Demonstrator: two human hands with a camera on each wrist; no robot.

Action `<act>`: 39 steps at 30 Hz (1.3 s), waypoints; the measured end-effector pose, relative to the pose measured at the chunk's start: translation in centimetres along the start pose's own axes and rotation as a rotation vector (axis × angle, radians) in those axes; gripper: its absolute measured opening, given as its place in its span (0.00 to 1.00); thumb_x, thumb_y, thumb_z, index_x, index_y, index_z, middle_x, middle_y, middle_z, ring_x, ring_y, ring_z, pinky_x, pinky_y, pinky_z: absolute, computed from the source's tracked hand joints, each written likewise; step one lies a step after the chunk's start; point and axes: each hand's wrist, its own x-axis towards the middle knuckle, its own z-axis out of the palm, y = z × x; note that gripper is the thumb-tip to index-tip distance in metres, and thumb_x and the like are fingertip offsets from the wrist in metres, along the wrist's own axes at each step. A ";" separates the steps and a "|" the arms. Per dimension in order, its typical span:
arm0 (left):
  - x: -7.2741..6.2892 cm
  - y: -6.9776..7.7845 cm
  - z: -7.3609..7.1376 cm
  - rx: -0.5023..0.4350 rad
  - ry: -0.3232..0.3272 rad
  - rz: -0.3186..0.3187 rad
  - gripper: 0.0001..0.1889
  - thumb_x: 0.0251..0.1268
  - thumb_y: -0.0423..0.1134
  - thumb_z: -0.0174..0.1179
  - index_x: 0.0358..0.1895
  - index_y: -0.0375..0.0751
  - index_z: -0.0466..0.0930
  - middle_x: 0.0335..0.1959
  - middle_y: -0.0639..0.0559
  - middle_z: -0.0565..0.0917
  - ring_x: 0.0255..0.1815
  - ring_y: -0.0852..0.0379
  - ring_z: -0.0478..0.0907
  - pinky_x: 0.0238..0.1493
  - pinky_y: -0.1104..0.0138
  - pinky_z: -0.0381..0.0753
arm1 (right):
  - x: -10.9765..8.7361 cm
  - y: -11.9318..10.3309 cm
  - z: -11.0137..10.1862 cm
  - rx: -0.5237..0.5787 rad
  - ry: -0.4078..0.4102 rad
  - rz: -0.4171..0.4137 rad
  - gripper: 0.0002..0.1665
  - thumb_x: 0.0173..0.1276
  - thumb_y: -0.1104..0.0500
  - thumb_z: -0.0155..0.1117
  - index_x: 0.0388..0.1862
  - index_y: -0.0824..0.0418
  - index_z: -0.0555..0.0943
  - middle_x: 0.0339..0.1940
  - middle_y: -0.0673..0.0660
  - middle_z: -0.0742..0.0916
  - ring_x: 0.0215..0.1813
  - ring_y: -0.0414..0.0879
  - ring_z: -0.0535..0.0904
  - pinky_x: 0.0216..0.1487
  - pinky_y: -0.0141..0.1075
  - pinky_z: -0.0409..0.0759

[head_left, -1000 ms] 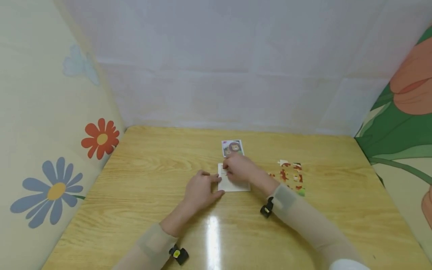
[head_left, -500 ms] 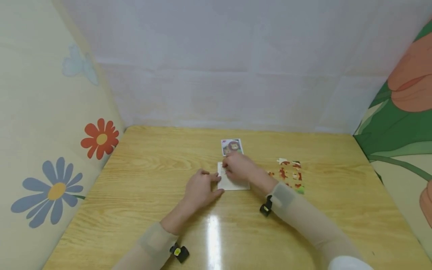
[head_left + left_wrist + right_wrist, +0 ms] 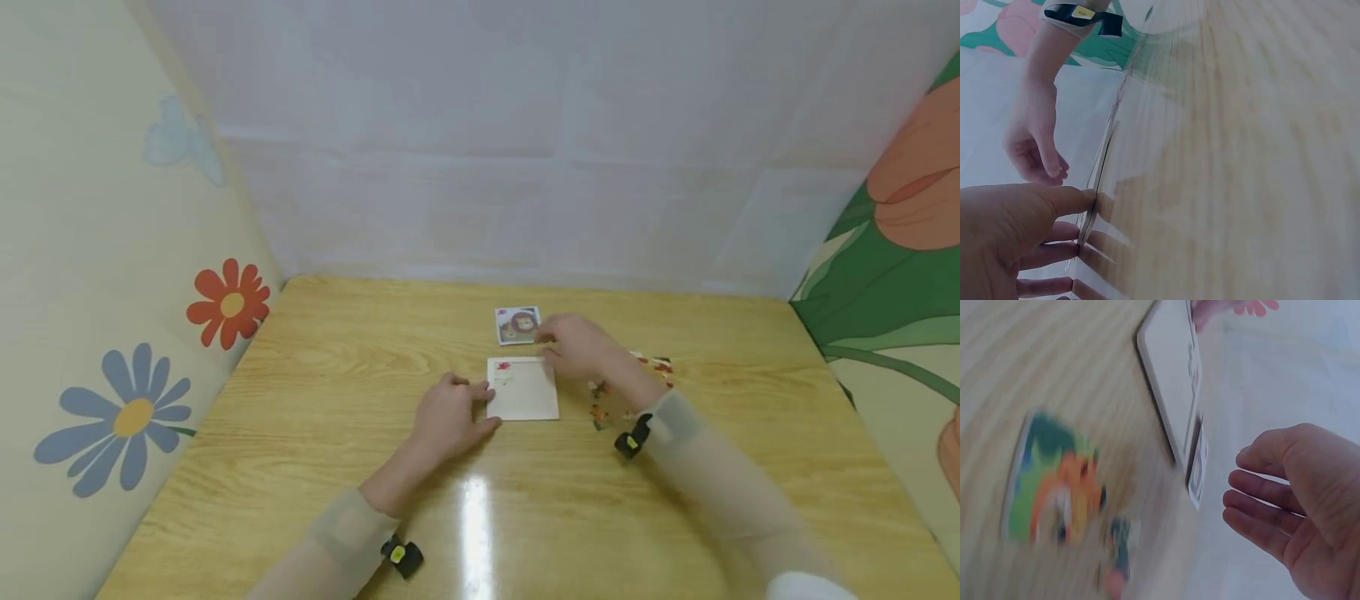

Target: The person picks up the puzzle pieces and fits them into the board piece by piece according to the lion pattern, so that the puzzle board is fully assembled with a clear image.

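Observation:
A square white puzzle board [image 3: 528, 400] lies mid-table, with a few pieces, one showing a pink flower [image 3: 503, 366], in its far left corner. My left hand [image 3: 450, 421] touches the board's left side, thumb at the near corner; in the left wrist view its fingers [image 3: 1072, 200] are fairly straight against the edge. My right hand [image 3: 581, 350] hovers above the board's far right corner, fingers loosely bent, and the right wrist view shows nothing between them. Loose puzzle pieces [image 3: 1063, 487] lie right of the board, partly hidden by the right forearm in the head view.
Behind the board lies a small picture card [image 3: 517, 325] with a lion on it. A white cloth [image 3: 495, 208] hangs along the table's back edge. Flower-printed panels stand at the left and right. The wooden table [image 3: 337, 333] shows a bright reflection near its front.
My right hand has left the board's far left corner and moved right, uncovering the flower piece. The left hand stays at the board's left side.

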 end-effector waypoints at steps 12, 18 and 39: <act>0.0 0.1 -0.3 -0.019 0.001 -0.004 0.24 0.56 0.53 0.80 0.55 0.47 0.92 0.60 0.50 0.90 0.59 0.38 0.84 0.57 0.46 0.89 | -4.4 6.1 -3.8 0.001 0.022 0.084 0.15 0.74 0.64 0.63 0.54 0.70 0.86 0.51 0.66 0.91 0.55 0.61 0.87 0.62 0.57 0.87; 0.0 0.1 -0.4 -0.022 -0.013 -0.016 0.24 0.56 0.52 0.80 0.55 0.47 0.91 0.61 0.50 0.90 0.60 0.37 0.83 0.58 0.45 0.88 | -6.0 7.8 -4.1 -0.027 0.015 0.072 0.13 0.72 0.66 0.65 0.51 0.71 0.87 0.47 0.66 0.92 0.50 0.61 0.88 0.58 0.57 0.88; 0.0 0.1 -0.3 0.012 -0.042 0.000 0.24 0.58 0.55 0.78 0.56 0.49 0.91 0.59 0.50 0.91 0.60 0.39 0.84 0.58 0.47 0.89 | -8.0 9.7 -2.8 -0.053 -0.095 0.107 0.17 0.66 0.67 0.72 0.52 0.73 0.87 0.46 0.66 0.91 0.48 0.59 0.89 0.54 0.52 0.92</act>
